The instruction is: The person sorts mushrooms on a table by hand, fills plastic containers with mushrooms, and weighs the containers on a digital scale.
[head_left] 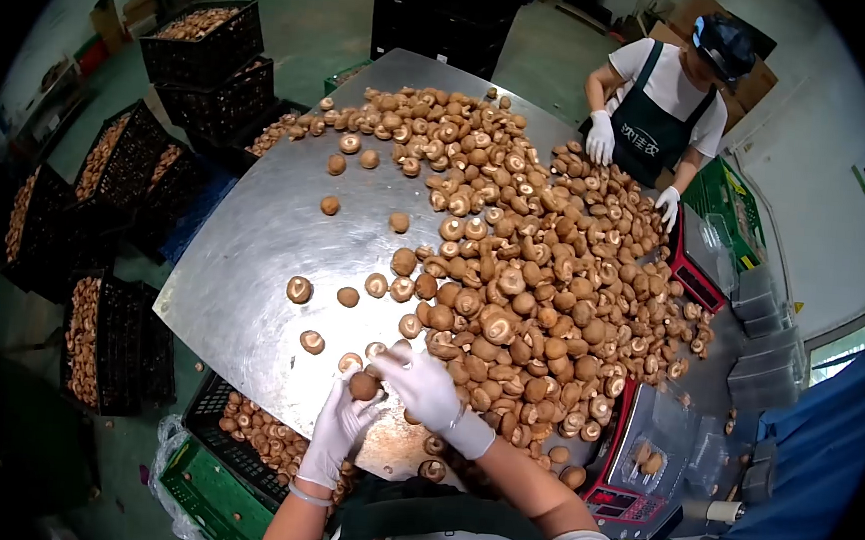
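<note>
A brown shiitake mushroom (364,387) sits in the fingertips of my left hand (339,429), which wears a white glove. Just above and to the right, my gloved right hand (427,388) has its fingers drawn together close to that mushroom; what they pinch, if anything, is hidden. Both hands are over the near edge of a metal table (243,257). A big heap of shiitake mushrooms (540,308) spreads to the right of my hands and away from me. Several loose mushrooms, one of them a mushroom with its underside showing (312,342), lie left of the heap.
Below the table's left edge stands a black crate (210,405) of mushrooms. A red scale (613,443) carries a clear plastic box at right. Across the table, a co-worker (654,115) in white gloves touches the heap. Stacked black crates (206,64) line the left.
</note>
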Action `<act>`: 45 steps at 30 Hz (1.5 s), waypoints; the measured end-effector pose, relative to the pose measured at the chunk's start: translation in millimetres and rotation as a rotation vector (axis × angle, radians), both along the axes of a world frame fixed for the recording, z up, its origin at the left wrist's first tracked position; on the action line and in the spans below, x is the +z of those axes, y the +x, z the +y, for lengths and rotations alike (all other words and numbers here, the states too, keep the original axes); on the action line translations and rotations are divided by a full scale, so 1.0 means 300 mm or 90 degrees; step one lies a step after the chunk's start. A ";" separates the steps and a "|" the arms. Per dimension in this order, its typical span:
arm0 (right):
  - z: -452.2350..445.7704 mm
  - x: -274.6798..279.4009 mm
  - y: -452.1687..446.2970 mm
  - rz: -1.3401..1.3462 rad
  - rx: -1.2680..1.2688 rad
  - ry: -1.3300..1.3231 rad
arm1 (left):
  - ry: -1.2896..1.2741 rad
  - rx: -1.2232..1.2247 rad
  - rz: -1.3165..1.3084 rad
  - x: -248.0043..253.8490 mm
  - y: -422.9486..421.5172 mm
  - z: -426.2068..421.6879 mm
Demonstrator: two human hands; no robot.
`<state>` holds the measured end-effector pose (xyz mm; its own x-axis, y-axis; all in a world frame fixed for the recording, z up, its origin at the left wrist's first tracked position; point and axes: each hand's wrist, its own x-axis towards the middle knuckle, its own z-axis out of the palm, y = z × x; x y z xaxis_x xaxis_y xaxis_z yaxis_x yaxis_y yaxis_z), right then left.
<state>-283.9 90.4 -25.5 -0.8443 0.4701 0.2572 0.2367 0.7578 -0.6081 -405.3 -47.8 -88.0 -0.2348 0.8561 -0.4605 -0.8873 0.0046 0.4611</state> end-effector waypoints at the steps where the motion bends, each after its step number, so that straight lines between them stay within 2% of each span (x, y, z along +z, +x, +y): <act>1: -0.031 0.012 0.015 0.003 0.056 -0.010 | 0.021 -0.034 -0.032 0.011 0.009 -0.005; 2: -0.062 0.040 0.027 0.036 0.086 0.019 | 0.055 0.003 -0.101 0.027 0.035 0.013; 4: -0.058 0.099 0.056 0.003 0.029 0.028 | 0.011 0.016 -0.195 0.072 0.059 0.035; 5: -0.007 0.111 0.072 -0.011 -0.027 0.019 | 0.016 0.039 -0.305 0.046 0.051 0.028; 6: 0.066 0.123 0.089 -0.026 -0.083 0.010 | 0.016 0.039 -0.304 0.022 0.052 0.031; 8: 0.180 0.117 0.144 -0.116 -0.264 0.259 | -0.022 -0.002 -0.300 0.002 0.055 0.035; 10: 0.271 -0.022 0.230 -0.201 -0.312 0.319 | -0.019 -0.017 -0.304 0.047 0.073 0.042; 12: 0.315 -0.086 0.291 -0.183 -0.283 0.194 | -0.043 -0.013 -0.228 0.095 0.084 0.059; 14: 0.309 -0.057 0.311 0.010 -0.278 0.180 | -0.014 -0.039 -0.230 0.099 0.087 0.066; 16: 0.305 -0.022 0.341 0.244 -0.352 -0.459 | 0.000 -0.041 -0.175 0.101 0.090 0.052; 17: 0.317 0.008 0.337 0.392 -0.377 -0.610 | 0.019 -0.047 -0.169 0.107 0.091 0.051; 18: 0.326 0.042 0.341 0.467 -0.412 -0.696 | 0.019 -0.051 -0.170 0.105 0.092 0.051; 20: 0.395 0.028 0.337 0.371 -0.429 -0.576 | 0.021 -0.070 -0.131 0.103 0.089 0.050; 21: 0.430 0.025 0.327 0.231 -0.432 -0.379 | 0.020 -0.079 -0.108 0.101 0.092 0.056; 22: 0.462 0.019 0.302 0.184 -0.391 -0.171 | 0.021 -0.081 -0.106 0.107 0.095 0.059; 24: 0.525 -0.040 0.263 0.008 -0.384 0.117 | 0.020 -0.108 -0.081 0.125 0.093 0.065; 25: 0.531 -0.035 0.242 -0.184 -0.412 0.160 | 0.029 -0.116 -0.064 0.125 0.090 0.067; 26: 0.541 -0.061 0.231 -0.289 -0.407 0.256 | 0.032 -0.114 -0.061 0.126 0.088 0.069; 28: 0.577 -0.088 0.202 -0.402 -0.405 0.290 | 0.022 -0.110 -0.051 0.127 0.083 0.072; 29: 0.585 -0.088 0.205 -0.400 -0.401 0.294 | 0.028 -0.104 -0.038 0.127 0.080 0.070; 31: 0.585 -0.072 0.247 -0.211 -0.325 0.146 | 0.036 -0.089 -0.041 0.126 0.073 0.059; 32: 0.583 -0.059 0.269 -0.214 -0.322 0.147 | 0.042 -0.079 -0.043 0.126 0.071 0.052; 34: 0.574 -0.020 0.314 0.020 -0.211 -0.145 | 0.033 -0.072 -0.037 0.121 0.064 0.040; 35: 0.555 0.014 0.327 0.070 -0.183 -0.342 | 0.024 -0.066 -0.037 0.105 0.056 0.034; 36: 0.522 0.041 0.333 0.069 -0.186 -0.343 | 0.015 -0.062 -0.036 0.097 0.051 0.027; 39: 0.386 0.073 0.325 0.291 -0.059 -0.711 | 0.002 -0.068 -0.036 0.146 0.040 0.022; 45: 0.120 0.081 0.256 0.403 0.034 -0.951 | 0.066 -0.026 -0.018 0.218 0.032 0.007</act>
<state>-207.0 126.5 -1.2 -0.8093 0.5814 -0.0833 -0.3297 -0.5670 -0.7549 -395.8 -45.9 -22.7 -0.1874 0.9080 -0.3747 -0.9003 -0.0062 0.4352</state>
